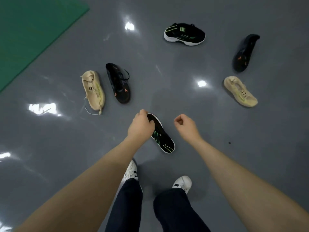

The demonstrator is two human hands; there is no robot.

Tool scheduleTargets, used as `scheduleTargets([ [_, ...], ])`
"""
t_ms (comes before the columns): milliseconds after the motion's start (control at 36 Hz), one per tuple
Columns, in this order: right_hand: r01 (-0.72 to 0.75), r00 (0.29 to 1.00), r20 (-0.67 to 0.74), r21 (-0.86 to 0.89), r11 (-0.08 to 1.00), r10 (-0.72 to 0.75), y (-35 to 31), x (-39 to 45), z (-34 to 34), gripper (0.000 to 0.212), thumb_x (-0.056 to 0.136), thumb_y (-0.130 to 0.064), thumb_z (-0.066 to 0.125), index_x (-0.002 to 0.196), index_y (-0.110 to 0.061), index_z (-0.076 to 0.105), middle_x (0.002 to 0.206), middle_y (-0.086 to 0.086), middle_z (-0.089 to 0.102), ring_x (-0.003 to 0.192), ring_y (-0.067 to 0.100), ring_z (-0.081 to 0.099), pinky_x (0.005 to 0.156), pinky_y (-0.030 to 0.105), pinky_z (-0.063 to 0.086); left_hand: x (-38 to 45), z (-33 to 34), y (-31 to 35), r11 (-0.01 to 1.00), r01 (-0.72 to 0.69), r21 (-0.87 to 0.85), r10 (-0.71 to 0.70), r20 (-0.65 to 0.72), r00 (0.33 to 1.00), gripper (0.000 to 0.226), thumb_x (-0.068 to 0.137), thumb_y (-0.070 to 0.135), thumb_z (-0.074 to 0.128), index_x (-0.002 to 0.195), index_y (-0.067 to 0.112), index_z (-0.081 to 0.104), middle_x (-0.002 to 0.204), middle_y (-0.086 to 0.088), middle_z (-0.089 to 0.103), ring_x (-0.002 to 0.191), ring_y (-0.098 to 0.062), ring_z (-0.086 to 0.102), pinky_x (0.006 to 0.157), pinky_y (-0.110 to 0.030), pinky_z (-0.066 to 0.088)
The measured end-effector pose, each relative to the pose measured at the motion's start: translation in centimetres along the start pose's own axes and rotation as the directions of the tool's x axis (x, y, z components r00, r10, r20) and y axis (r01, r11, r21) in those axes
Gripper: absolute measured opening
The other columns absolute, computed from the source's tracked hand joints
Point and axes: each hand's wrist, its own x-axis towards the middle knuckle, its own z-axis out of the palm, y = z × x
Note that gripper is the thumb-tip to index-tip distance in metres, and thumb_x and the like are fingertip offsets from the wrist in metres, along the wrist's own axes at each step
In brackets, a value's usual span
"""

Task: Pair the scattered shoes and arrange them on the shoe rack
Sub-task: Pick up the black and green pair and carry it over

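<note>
Lying scattered on the grey floor [167, 81], from left: a beige shoe [93, 91], a black orange-marked shoe [119, 84], then the black-and-green shoe [163, 136] pinched at its heel collar by the left hand [140, 126]. It looks light and soft-sided, so the collar suits. The right hand [185, 125] curls empty. No rack is visible.
</note>
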Motion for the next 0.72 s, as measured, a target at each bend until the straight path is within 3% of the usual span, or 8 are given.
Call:
scheduleTargets([
  [167, -0.073, 0.996, 0.053, -0.098, 0.992, 0.079, 6.1, 5.0, 6.3, 0.007, 0.09, -0.024, 0.056, 0.084, -0.021, 0.052, 0.081, -0.006, 0.058, 0.087, 0.021, 0.057, 0.079, 0.036, 0.048, 6.0, 6.1, -4.9, 0.999, 0.033, 0.023, -0.034, 0.077, 0.996, 0.047, 0.093, 0.019, 0.05, 0.138, 0.013, 0.036, 0.129, -0.011, 0.046, 0.112, -0.03, 0.052, 0.093, -0.04, 0.046],
  [250, -0.088, 0.992, 0.074, -0.161, 0.983, 0.101, 8.4, 7.1, 8.4, 0.007, 0.09, -0.028, 0.056, 0.09, -0.021, 0.054, 0.091, -0.002, 0.06, 0.092, 0.022, 0.057, 0.076, 0.035, 0.047, 8.1, 8.7, -6.7, 0.999, 0.038, 0.025, -0.04, 0.099, 0.994, 0.046, 0.093, 0.019, 0.051, 0.137, 0.017, 0.038, 0.128, -0.011, 0.045, 0.113, -0.03, 0.051, 0.093, -0.037, 0.044],
  [389, -0.06, 0.986, 0.123, -0.346, 0.936, 0.109, 12.9, 10.8, 12.4, 0.025, 0.091, -0.036, 0.055, 0.106, -0.016, 0.054, 0.107, 0.003, 0.057, 0.1, 0.024, 0.054, 0.076, 0.034, 0.044, 12.2, 14.1, -10.6, 0.997, 0.018, 0.074, -0.028, 0.139, 0.99, 0.042, 0.091, 0.019, 0.051, 0.133, 0.023, 0.044, 0.124, -0.01, 0.045, 0.106, -0.03, 0.054, 0.09, -0.04, 0.048],
  [500, -0.008, 0.986, 0.145, -0.464, 0.886, 0.084, 15.3, 13.1, 15.2, 0.039, 0.091, -0.042, 0.054, 0.117, -0.014, 0.046, 0.117, 0.007, 0.052, 0.109, 0.03, 0.052, 0.081, 0.04, 0.045, 14.9, 17.6, -13.5, 0.968, -0.072, 0.242, 0.022, 0.202, 0.979, 0.05, 0.092, 0.024, 0.051, 0.14, 0.029, 0.037, 0.133, -0.009, 0.04, 0.118, -0.03, 0.046, 0.097, -0.042, 0.043],
  [583, 0.02, 0.981, 0.176, -0.525, 0.851, 0.085, 16.6, 14.2, 17.0, 0.044, 0.09, -0.043, 0.055, 0.12, -0.014, 0.04, 0.119, 0.008, 0.052, 0.111, 0.031, 0.052, 0.079, 0.041, 0.045, 16.0, 19.8, -15.1, 0.869, -0.203, 0.452, 0.092, 0.256, 0.962, 0.057, 0.093, 0.029, 0.049, 0.145, 0.031, 0.026, 0.145, -0.007, 0.028, 0.129, -0.029, 0.035, 0.101, -0.041, 0.035],
  [722, 0.115, 0.989, 0.141, -0.62, 0.776, -0.035, 17.6, 15.0, 18.1, 0.027, 0.095, -0.027, 0.051, 0.114, -0.011, 0.042, 0.111, 0.009, 0.058, 0.102, 0.031, 0.055, 0.065, 0.035, 0.037, 16.9, 21.9, -16.8, 0.767, -0.258, 0.587, 0.089, 0.301, 0.95, 0.068, 0.094, 0.027, 0.05, 0.149, 0.035, 0.011, 0.157, -0.008, 0.0, 0.138, -0.029, 0.021, 0.105, -0.039, 0.031],
])
